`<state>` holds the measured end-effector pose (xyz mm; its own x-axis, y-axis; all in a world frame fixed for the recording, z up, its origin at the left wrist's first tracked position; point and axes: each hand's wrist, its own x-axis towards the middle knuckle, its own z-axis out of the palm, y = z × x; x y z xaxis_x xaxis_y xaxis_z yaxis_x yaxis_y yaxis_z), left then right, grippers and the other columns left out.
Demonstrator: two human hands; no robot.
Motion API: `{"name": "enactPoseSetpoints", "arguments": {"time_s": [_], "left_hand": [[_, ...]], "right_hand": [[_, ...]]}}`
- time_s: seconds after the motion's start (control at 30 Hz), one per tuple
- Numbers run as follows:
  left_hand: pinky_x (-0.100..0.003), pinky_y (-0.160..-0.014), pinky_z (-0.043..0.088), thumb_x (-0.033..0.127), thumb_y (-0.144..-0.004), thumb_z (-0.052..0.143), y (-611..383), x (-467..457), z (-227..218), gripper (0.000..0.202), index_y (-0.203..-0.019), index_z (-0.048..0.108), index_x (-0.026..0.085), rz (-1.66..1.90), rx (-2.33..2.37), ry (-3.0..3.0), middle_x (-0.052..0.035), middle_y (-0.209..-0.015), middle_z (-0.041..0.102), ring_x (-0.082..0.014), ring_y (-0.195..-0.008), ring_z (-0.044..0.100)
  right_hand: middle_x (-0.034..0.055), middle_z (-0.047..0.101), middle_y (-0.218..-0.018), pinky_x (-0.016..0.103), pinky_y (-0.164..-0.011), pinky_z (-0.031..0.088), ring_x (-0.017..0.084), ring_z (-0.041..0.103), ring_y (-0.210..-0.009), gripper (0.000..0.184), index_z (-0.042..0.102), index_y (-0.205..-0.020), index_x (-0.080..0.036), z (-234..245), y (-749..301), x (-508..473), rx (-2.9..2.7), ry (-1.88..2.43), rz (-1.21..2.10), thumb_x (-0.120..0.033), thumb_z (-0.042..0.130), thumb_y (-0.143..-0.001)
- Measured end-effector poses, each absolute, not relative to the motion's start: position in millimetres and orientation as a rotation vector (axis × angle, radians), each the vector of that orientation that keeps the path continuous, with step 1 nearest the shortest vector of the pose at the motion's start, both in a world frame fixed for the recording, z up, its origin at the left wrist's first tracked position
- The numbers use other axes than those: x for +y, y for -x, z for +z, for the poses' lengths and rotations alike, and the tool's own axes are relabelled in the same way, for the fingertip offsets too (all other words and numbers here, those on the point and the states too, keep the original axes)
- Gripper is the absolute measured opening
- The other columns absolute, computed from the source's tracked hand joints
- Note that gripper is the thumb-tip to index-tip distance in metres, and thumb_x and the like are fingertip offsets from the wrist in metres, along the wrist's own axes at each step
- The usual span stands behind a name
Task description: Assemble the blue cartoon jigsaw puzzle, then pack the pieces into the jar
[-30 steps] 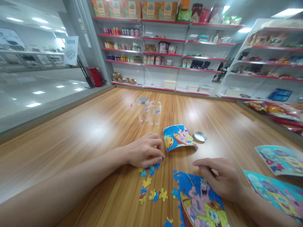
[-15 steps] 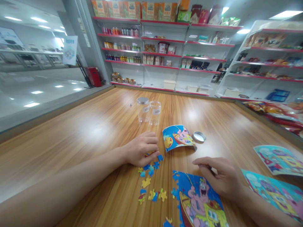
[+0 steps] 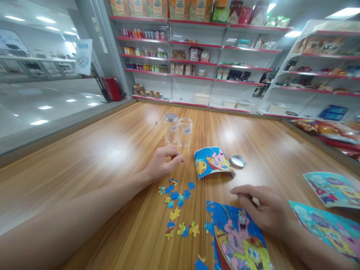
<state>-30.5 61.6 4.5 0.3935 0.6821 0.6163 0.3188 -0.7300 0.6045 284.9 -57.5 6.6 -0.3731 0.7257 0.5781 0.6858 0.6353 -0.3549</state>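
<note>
My left hand (image 3: 164,162) hovers above the table, just beyond the loose jigsaw pieces (image 3: 174,195). Its fingers curl loosely, the thumb stands apart, and no object shows in it. Bent over the upper right edge of a partly joined jigsaw puzzle (image 3: 236,236) is my right hand (image 3: 263,208). Its thumb and forefinger draw together at the tips; whether they hold something small is hidden. The puzzle shows cartoon figures in a boat on blue, with a ragged left edge. A curled picture sheet (image 3: 212,162) with a matching scene lies behind it.
A clear jar with a silver lid (image 3: 171,129) stands beside an open clear jar (image 3: 185,133). A loose metal lid (image 3: 238,161) lies right of the curled sheet. Two more cartoon pictures (image 3: 327,225) are at right. Stocked shelves (image 3: 194,77) stand beyond the table.
My left hand has lifted off the loose pieces and moved away from me and slightly left, uncovering several pieces. My right hand stays almost where it was.
</note>
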Motion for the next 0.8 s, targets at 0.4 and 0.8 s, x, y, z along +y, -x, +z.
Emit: {"name": "enactPoseSetpoints", "arguments": {"time_s": [0.4, 0.8], "left_hand": [[-0.024, -0.052, 0.030, 0.036, -0.082, 0.060, 33, 76, -2, 0.030, -0.068, 0.074, 0.013, 1.165, 1.092, -1.789, 0.0019, -0.055, 0.050, -0.0107, -0.054, 0.042], [-0.024, -0.050, 0.026, 0.034, -0.084, 0.059, 31, 70, 3, 0.030, -0.069, 0.074, 0.013, 1.113, 1.047, -1.807, 0.0041, -0.052, 0.045, -0.0084, -0.050, 0.034]], "right_hand": [[-0.0041, 0.067, -0.061, 0.021, -0.045, 0.041, 0.008, 0.056, -0.042, 0.019, 0.074, -0.094, -0.021, 9, -284, -58, -2.125, 1.095, 0.099, -0.014, 0.056, -0.092], [-0.0050, 0.064, -0.059, 0.022, -0.043, 0.038, 0.008, 0.052, -0.042, 0.018, 0.074, -0.095, -0.022, 4, -286, -58, -2.093, 1.197, 0.199, -0.018, 0.057, -0.093]]}}
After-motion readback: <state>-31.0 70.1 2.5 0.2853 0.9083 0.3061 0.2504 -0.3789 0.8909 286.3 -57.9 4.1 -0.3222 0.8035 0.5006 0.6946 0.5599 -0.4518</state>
